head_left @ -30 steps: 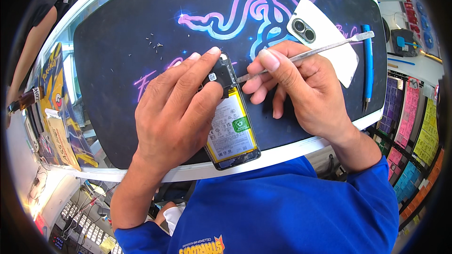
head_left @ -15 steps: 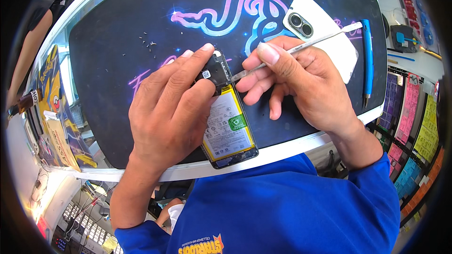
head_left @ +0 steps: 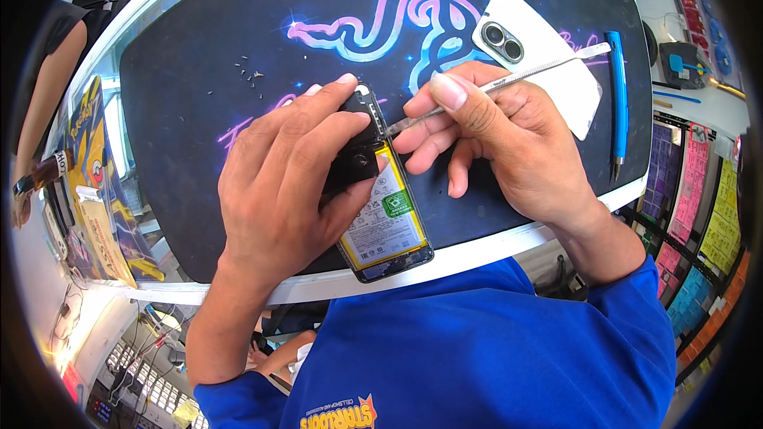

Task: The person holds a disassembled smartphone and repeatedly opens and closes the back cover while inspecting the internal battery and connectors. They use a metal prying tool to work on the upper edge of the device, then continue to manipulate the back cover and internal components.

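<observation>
An opened phone (head_left: 384, 234) lies near the mat's front edge, its battery (head_left: 380, 218) showing with a yellow border and a green label. My left hand (head_left: 278, 163) is closed around the phone's upper left part. Between its thumb and fingers is a black inner cover (head_left: 354, 167), which looks tilted up from the frame; the fingers hide some of it. A thin metal pry tool (head_left: 509, 79) is pinched in my right hand (head_left: 497, 131). Its flat tip touches the phone's right edge, near the top of the battery.
A white phone back panel (head_left: 544, 63) with two camera rings lies at the mat's far right, beside a blue pen-shaped screwdriver (head_left: 617, 103). Several tiny screws (head_left: 253, 75) are scattered on the dark patterned mat (head_left: 183, 111). Colourful boxes (head_left: 99, 175) stand at the left edge.
The black cover has shifted and tilted under my left hand, and its small white label no longer shows. My left thumb has moved down beside the battery. The pry tool stays almost in place.
</observation>
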`<action>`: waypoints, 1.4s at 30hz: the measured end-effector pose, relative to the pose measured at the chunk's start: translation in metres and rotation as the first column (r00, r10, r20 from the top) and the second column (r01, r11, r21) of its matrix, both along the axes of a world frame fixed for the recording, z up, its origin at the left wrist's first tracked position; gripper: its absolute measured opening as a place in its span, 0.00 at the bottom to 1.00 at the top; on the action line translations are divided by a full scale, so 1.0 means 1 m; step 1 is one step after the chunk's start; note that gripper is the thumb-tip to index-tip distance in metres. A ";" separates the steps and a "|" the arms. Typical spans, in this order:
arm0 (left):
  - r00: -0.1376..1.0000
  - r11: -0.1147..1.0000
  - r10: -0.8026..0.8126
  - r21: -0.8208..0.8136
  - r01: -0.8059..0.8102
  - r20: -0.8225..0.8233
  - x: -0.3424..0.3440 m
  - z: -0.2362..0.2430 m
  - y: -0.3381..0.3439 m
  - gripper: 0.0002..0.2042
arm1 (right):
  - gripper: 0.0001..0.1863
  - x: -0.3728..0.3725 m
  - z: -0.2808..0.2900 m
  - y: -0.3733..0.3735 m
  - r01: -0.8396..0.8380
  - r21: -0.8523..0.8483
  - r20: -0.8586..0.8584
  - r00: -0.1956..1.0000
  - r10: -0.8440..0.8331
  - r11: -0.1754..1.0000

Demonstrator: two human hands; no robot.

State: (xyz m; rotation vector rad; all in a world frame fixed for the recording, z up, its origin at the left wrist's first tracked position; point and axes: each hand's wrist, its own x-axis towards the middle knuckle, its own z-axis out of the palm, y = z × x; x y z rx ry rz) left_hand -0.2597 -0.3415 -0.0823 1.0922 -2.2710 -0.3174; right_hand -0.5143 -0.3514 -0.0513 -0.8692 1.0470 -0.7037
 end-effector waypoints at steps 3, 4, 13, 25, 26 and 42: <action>1.000 1.000 -0.007 0.019 0.007 0.005 0.001 0.002 -0.001 0.29 | 0.24 0.000 0.000 0.001 -0.005 -0.020 -0.012 1.000 0.005 1.000; 1.000 1.000 -0.010 0.028 0.009 0.007 0.002 0.003 -0.001 0.29 | 0.24 0.000 0.001 0.001 -0.007 -0.020 -0.019 1.000 0.007 1.000; 0.995 0.997 0.062 0.033 -0.064 0.075 -0.013 0.021 -0.002 0.30 | 0.23 0.000 -0.001 0.001 -0.005 -0.035 -0.012 1.000 0.005 0.999; 0.986 0.993 0.064 0.085 -0.078 0.152 -0.025 0.039 -0.003 0.34 | 0.23 0.001 -0.002 0.001 -0.010 -0.041 -0.010 1.000 0.010 0.999; 0.984 0.993 0.061 0.088 -0.077 0.168 -0.026 0.039 -0.003 0.34 | 0.23 0.001 -0.002 0.001 -0.008 -0.041 -0.014 1.000 0.008 0.999; 0.990 0.986 0.045 0.151 -0.065 0.133 -0.024 0.039 -0.006 0.32 | 0.22 0.001 0.000 -0.011 -0.026 -0.286 -0.181 0.983 -0.027 0.958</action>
